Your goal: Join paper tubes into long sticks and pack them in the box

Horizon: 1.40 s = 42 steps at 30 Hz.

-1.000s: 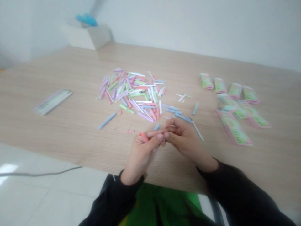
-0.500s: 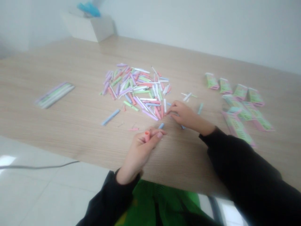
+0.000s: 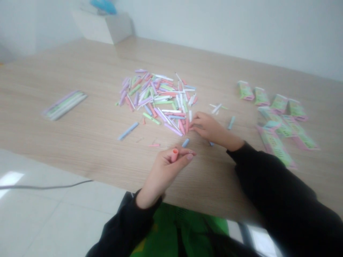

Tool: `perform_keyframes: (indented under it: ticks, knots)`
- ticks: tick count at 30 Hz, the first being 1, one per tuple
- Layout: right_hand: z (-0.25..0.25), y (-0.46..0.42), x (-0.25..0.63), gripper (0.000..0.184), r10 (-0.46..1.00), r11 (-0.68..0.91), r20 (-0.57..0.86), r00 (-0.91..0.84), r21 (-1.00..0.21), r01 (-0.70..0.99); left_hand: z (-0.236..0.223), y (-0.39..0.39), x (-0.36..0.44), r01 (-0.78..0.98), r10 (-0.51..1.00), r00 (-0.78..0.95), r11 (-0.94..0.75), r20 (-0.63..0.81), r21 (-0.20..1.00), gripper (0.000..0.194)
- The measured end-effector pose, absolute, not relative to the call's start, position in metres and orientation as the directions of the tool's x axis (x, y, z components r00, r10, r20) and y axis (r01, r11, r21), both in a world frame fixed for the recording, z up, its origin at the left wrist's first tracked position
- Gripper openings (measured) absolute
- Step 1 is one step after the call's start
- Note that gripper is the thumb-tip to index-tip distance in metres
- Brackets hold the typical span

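My left hand [image 3: 163,171] pinches a short orange paper tube [image 3: 174,155] upright between thumb and fingers. My right hand [image 3: 209,128] rests with its fingertips at the near edge of a loose pile of pastel paper tubes [image 3: 158,100], beside a pink tube [image 3: 187,125]. Its thumb and fingers stand apart, with nothing visible between them. A pale blue tube [image 3: 185,142] lies between my hands, and a longer blue one [image 3: 128,131] lies left of the pile. A neat bundle of tubes [image 3: 64,105] lies farther left.
Pink-and-green printed paper packets [image 3: 278,121] lie in rows on the right of the wooden table [image 3: 80,71]. A white box [image 3: 102,25] with something blue on it stands at the back. A grey cable [image 3: 45,186] crosses the tiled floor.
My hands, together at the table's front a second ago, have parted, with my right hand now up at the pile. The orange tube stays in my left hand. The view has tilted slightly.
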State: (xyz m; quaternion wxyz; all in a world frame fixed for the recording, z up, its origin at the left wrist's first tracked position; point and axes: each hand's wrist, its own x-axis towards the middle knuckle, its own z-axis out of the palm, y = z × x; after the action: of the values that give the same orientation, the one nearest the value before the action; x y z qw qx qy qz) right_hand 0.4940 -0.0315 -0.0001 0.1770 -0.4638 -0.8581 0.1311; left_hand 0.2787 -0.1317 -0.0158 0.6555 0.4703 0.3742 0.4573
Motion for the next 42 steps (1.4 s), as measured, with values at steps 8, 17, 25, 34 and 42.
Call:
perform_keyframes:
  ticks: [8, 17, 25, 34, 42]
  knots:
    - [0.069, -0.127, 0.465, 0.019, 0.951, 0.293, 0.253, -0.178, -0.92, 0.259, -0.019, -0.134, 0.282, -0.185, 0.948, 0.287, -0.084, 0.136, 0.979, 0.01]
    - [0.048, -0.15, 0.466, 0.013, 0.972, 0.233, 0.225, -0.06, -0.931, 0.281, -0.018, -0.138, 0.285, -0.192, 0.933, 0.319, -0.111, 0.169, 0.975, 0.012]
    - [0.034, -0.15, 0.467, 0.024, 0.929, 0.367, 0.322, -0.181, -0.864, 0.345, -0.018, -0.137, 0.286, -0.191, 0.938, 0.293, -0.133, 0.185, 0.973, 0.011]
    - [0.022, -0.157, 0.47, 0.034, 0.83, 0.552, 0.455, -0.324, -0.754, 0.356, -0.012, -0.136, 0.282, -0.087, 0.91, 0.398, -0.092, 0.119, 0.992, 0.01]
    - [0.036, -0.163, 0.481, 0.017, 0.834, 0.513, 0.333, -0.441, -0.762, 0.396, -0.009, -0.137, 0.287, -0.101, 0.862, 0.507, 0.078, -0.016, 0.992, 0.012]
